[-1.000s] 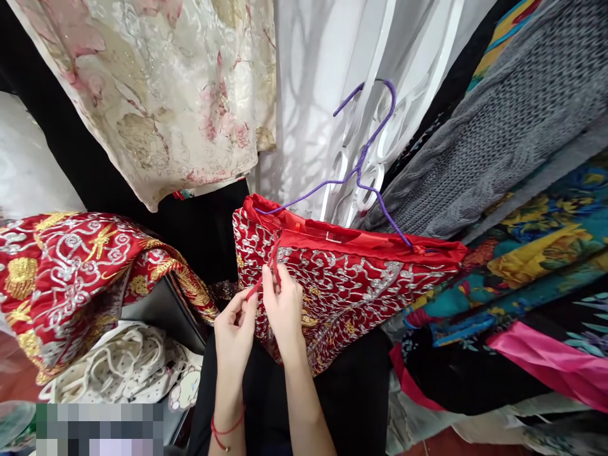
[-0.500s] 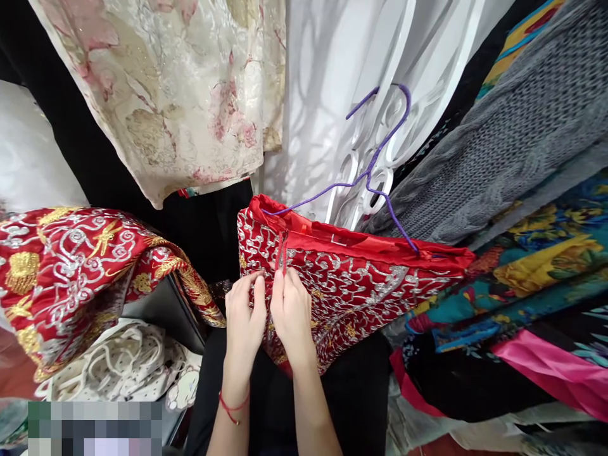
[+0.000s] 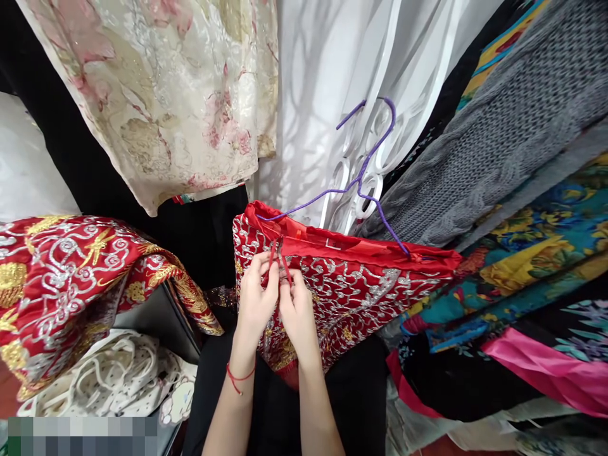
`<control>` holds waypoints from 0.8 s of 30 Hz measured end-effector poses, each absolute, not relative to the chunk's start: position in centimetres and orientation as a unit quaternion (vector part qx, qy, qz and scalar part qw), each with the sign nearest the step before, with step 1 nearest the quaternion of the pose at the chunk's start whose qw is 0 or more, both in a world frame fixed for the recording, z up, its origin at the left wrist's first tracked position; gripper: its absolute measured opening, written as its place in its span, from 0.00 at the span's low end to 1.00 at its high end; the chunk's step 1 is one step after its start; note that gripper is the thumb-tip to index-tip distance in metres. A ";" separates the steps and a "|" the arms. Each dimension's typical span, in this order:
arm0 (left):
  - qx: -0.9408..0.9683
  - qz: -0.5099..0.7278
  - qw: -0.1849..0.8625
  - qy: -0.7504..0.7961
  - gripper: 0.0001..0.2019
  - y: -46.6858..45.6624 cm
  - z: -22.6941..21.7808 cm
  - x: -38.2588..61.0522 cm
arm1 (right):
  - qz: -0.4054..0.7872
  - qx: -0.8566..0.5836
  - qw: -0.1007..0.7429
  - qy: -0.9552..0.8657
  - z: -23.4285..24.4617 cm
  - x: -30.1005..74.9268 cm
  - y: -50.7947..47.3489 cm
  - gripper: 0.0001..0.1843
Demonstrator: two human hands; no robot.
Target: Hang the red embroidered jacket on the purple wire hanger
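A red skirt [image 3: 361, 278] with silver and gold embroidery hangs tilted from a purple wire hanger [image 3: 363, 171], its waistband spread along the hanger's arms. Thin red drawstrings [image 3: 286, 265] come out at the waistband near its left end. My left hand [image 3: 259, 288] is closed, with one string between thumb and fingers. Beside it, my right hand [image 3: 297, 310] pinches the other string, its fingertips close to the left ones. Both hands are in front of the embroidered cloth and cover part of it.
On the left, another red embroidered garment [image 3: 95, 266] drapes over a dark chair-like edge, above a white dotted cloth [image 3: 114, 367]. A cream floral garment [image 3: 190, 95] hangs overhead. To the right hang a grey knit [image 3: 513, 126] and several colourful fabrics. A white ornate frame [image 3: 380, 126] stands behind the hanger.
My hands have risen slightly toward the waistband, and the strings now spread apart between them. My left fingers have come up near the waistband edge. The view has shifted a little.
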State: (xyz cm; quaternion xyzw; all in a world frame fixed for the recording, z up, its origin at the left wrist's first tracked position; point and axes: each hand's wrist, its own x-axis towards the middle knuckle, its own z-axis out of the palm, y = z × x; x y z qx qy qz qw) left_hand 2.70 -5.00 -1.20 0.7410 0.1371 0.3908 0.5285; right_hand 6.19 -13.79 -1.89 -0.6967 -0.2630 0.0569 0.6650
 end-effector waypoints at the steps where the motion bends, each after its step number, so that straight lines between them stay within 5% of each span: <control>1: 0.725 0.398 0.545 0.136 0.11 -5.0 -1.3 2.6 | 0.093 -0.676 0.681 -0.265 -2.1 6.3 -13.7 0.12; 8: 0.636 0.411 0.643 0.117 0.12 -5.0 -1.5 1.7 | 0.267 -0.500 0.785 -0.251 -2.4 6.4 -12.7 0.16; 13: 0.585 0.502 0.627 0.113 0.12 -4.7 -2.0 1.8 | 0.262 -0.445 0.827 -0.223 -1.9 6.5 -12.7 0.13; 17: 0.629 0.535 0.555 0.103 0.01 -4.0 -2.8 1.4 | 0.237 -0.454 0.817 -0.264 -1.7 6.9 -13.2 0.09; 24: 0.664 0.534 0.514 0.101 0.08 -4.8 -2.3 0.4 | 0.167 -0.501 0.784 -0.328 -1.9 7.1 -13.4 0.11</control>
